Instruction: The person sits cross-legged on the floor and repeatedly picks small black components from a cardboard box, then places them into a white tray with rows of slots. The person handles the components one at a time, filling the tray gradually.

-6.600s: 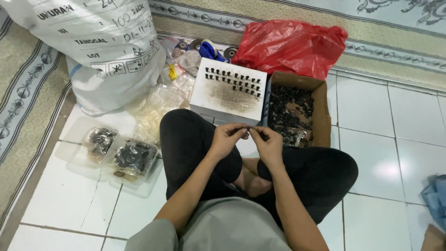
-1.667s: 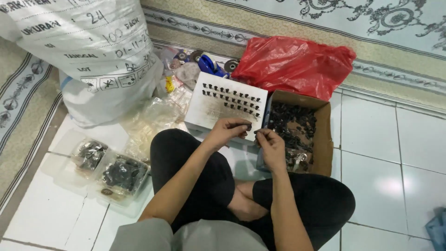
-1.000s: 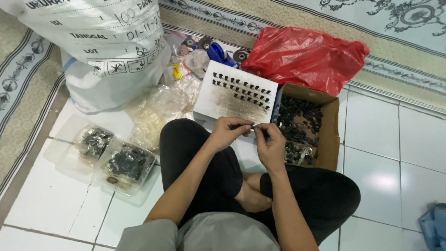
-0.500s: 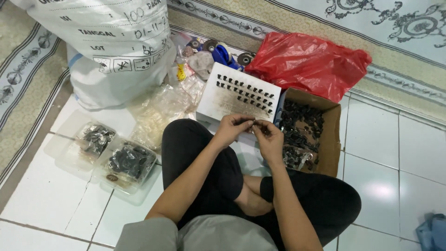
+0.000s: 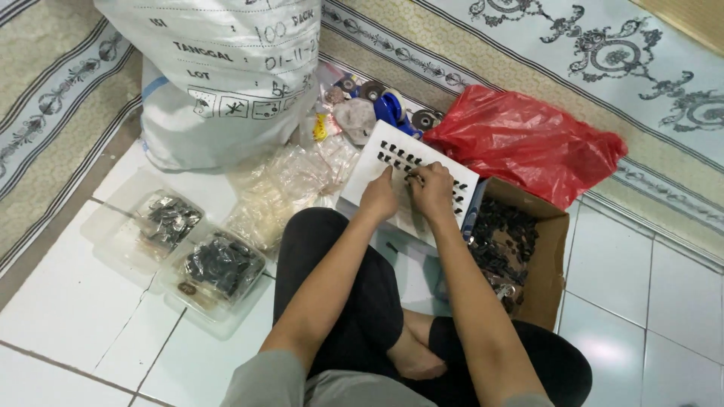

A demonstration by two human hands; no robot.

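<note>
The person sits cross-legged on the white tiled floor (image 5: 68,324), both hands up on a white tray (image 5: 377,154) that leans in front of their knees, its face dotted with rows of small dark pieces (image 5: 397,156). The left hand (image 5: 378,197) rests on the tray's lower middle, fingers curled narrow and close together; whether it pinches a piece I cannot tell. The right hand (image 5: 433,190) sits just beside it, touching or nearly so, fingers bent narrow over the rows, and what it grips, if anything, is hidden.

Against the tray's right edge stands an open cardboard box (image 5: 554,256) heaped with more dark pieces. Behind both lies a crumpled red plastic bag (image 5: 528,143), partly on the patterned carpet (image 5: 528,45). A big white woven sack (image 5: 219,75) stands at the far left, with a pile of clear small plastic bags (image 5: 286,188) at its foot. Near the person's left knee are two clear plastic containers (image 5: 215,271) holding dark parts.
</note>
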